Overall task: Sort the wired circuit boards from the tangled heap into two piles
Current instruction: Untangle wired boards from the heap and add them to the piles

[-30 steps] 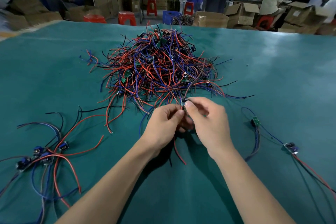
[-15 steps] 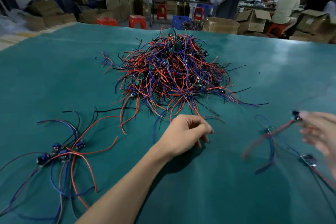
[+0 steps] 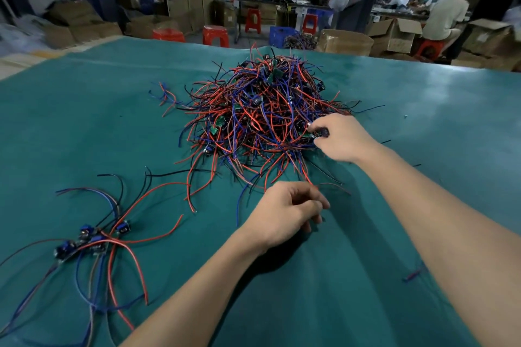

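A tangled heap (image 3: 262,118) of red, blue and black wires with small circuit boards lies mid-table on the teal mat (image 3: 84,121). My right hand (image 3: 342,138) reaches into the heap's right edge and pinches a small wired circuit board (image 3: 318,131) between thumb and fingertips. My left hand (image 3: 286,215) rests on the mat just in front of the heap, fingers loosely curled and holding nothing; a red wire end lies by its fingertips. A sorted pile of boards with blue parts (image 3: 90,239) lies at the near left. At the right, only a wire end (image 3: 412,275) of the other pile shows beside my forearm.
Beyond the table's far edge stand cardboard boxes (image 3: 345,42), red stools (image 3: 215,35) and a blue crate (image 3: 279,35). People sit at benches in the background.
My right hand carried a wired board off to the right, let it go there, and has come back to pinch another board at the heap's right edge. My left hand stayed put.
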Available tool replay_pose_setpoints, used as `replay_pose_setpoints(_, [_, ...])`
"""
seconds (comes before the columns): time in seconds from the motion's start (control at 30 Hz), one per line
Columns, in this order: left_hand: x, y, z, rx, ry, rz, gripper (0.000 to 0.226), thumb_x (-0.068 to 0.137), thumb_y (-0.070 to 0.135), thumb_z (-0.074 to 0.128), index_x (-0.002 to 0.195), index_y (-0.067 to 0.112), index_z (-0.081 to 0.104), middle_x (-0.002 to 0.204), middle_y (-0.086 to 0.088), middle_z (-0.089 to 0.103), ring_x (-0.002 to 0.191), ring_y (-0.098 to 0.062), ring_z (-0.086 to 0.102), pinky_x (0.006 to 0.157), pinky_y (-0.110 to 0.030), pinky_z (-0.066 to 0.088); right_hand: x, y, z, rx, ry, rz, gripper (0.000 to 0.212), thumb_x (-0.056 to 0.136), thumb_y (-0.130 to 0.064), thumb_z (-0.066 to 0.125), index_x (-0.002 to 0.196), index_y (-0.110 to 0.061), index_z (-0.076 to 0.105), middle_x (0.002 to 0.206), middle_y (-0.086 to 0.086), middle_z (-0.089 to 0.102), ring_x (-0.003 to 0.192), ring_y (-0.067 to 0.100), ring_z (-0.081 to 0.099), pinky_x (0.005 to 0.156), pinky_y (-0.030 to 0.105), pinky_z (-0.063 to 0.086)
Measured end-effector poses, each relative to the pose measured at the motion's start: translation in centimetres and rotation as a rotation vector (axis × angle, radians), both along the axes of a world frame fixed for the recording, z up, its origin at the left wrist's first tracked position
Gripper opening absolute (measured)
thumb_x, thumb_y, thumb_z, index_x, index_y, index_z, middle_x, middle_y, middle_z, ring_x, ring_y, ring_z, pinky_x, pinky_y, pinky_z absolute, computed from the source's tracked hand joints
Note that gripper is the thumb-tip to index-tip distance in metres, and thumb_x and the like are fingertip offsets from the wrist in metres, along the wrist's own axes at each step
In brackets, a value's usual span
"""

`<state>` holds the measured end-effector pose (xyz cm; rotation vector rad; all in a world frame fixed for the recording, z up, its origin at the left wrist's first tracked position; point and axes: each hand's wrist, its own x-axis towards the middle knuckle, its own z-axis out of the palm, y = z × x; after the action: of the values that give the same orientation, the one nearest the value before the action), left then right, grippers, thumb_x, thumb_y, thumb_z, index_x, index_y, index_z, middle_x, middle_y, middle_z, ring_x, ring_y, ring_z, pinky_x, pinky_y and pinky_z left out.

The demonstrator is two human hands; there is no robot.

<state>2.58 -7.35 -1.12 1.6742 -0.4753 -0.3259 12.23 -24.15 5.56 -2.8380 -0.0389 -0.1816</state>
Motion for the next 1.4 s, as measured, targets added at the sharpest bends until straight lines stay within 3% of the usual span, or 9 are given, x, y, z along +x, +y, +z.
replay_pose_setpoints(0.1, [0.2, 0.1, -0.1, 0.004, -0.006, -0.006, 0.017, 0.093, 0.000, 0.055, 0.091, 0.006, 0.071, 0.067, 0.000, 0.066, 0.051, -0.012, 0.053, 0.055, -0.021, 0.046, 0.2, -0.1, -0.4, 0.063, -0.105, -0.071, 0.026, 0.092, -0.010, 0.062, 0.104, -0.023, 0.080, 0.109, 0.011, 0.076, 0.102, 0.035, 0.067, 0.094, 0.038, 0.054])
replay_pose_setpoints(0.2, [0.3, 0.1, -0.2, -0.004, 0.002, -0.014, 0.016, 0.094, 0.000, 0.054, 0.095, 0.004, 0.069, 0.069, -0.002, 0.066, 0.050, -0.012, 0.053, 0.054, -0.020, 0.046, -1.4, -0.4, 0.4, 0.421, -0.200, -0.127, 0.016, 0.086, -0.022, 0.071, 0.076, -0.031, 0.080, 0.076, -0.011, 0.076, 0.071, 0.014, 0.066, 0.070, 0.029, 0.049])
replay_pose_setpoints(0.37, [0.2, -0.2, 0.0, -0.099, 0.030, 0.023, 0.018, 0.103, 0.013, 0.046, 0.112, 0.004, 0.059, 0.080, -0.011, 0.070, 0.048, -0.015, 0.054, 0.044, -0.018, 0.040, -8.6, -0.2, 1.5, 0.972, -0.267, -0.063, 0.024, 0.060, -0.040, 0.069, 0.074, -0.025, 0.082, 0.079, 0.004, 0.078, 0.051, 0.008, 0.050, 0.048, 0.023, 0.042])
replay_pose_setpoints(0.5, [0.6, -0.3, 0.3, -0.247, 0.128, 0.146, 0.034, 0.108, 0.032, 0.032, 0.116, 0.007, 0.054, 0.087, -0.008, 0.076, 0.050, -0.016, 0.059, 0.035, -0.019, 0.029, -14.0, 0.6, -1.5, 0.896, -0.131, 0.058, 0.018, 0.065, -0.033, 0.067, 0.070, -0.023, 0.082, 0.072, 0.004, 0.077, 0.054, 0.007, 0.052, 0.051, 0.021, 0.042])
replay_pose_setpoints(0.73, [0.9, -0.1, 0.0, -0.302, 0.180, 0.163, 0.012, 0.099, 0.011, 0.057, 0.104, 0.000, 0.060, 0.086, -0.008, 0.077, 0.050, -0.012, 0.055, 0.047, -0.022, 0.039, -14.1, 2.8, -4.5, 1.054, 0.267, 0.254, 0.021, 0.068, -0.012, 0.056, 0.058, 0.004, 0.066, 0.065, 0.019, 0.072, 0.045, 0.016, 0.042, 0.044, 0.023, 0.034])
replay_pose_setpoints(0.87, [0.8, -0.1, 0.1, -0.333, 0.184, 0.195, 0.011, 0.099, 0.007, 0.054, 0.090, 0.004, 0.060, 0.065, 0.000, 0.069, 0.046, -0.008, 0.052, 0.042, -0.017, 0.036, -13.6, 2.1, -5.3, 1.108, 0.173, 0.097, 0.013, 0.082, -0.030, 0.063, 0.075, -0.021, 0.058, 0.070, 0.018, 0.075, 0.032, 0.014, 0.034, 0.035, 0.020, 0.024])
replay_pose_setpoints(1.03, [0.5, -0.2, 0.1, -0.284, 0.126, 0.157, 0.009, 0.096, 0.003, 0.058, 0.090, 0.007, 0.064, 0.075, -0.009, 0.073, 0.053, -0.012, 0.060, 0.044, -0.018, 0.037, -13.0, 1.4, -5.8, 1.081, -0.152, -0.149, 0.026, 0.080, -0.050, 0.072, 0.084, -0.025, 0.075, 0.076, 0.006, 0.075, 0.055, 0.015, 0.061, 0.048, 0.031, 0.049])
replay_pose_setpoints(1.3, [0.2, 0.0, -0.3, -0.141, 0.038, 0.060, 0.011, 0.082, -0.001, 0.074, 0.078, 0.010, 0.073, 0.069, -0.008, 0.072, 0.051, -0.011, 0.056, 0.044, -0.018, 0.038, -12.9, 0.9, -5.0, 1.421, -0.060, -0.212, 0.002, 0.084, -0.012, 0.080, 0.083, -0.012, 0.078, 0.074, 0.000, 0.070, 0.059, 0.011, 0.057, 0.053, 0.023, 0.046])
replay_pose_setpoints(1.4, [0.1, 0.0, -0.2, -0.138, 0.040, 0.016, 0.003, 0.085, 0.002, 0.072, 0.085, 0.005, 0.072, 0.073, -0.008, 0.069, 0.057, -0.012, 0.059, 0.051, -0.019, 0.044, -13.1, 0.7, -4.5, 1.575, 0.000, -0.161, 0.011, 0.085, 0.000, 0.073, 0.082, -0.010, 0.075, 0.074, 0.001, 0.068, 0.058, 0.011, 0.057, 0.052, 0.022, 0.047])
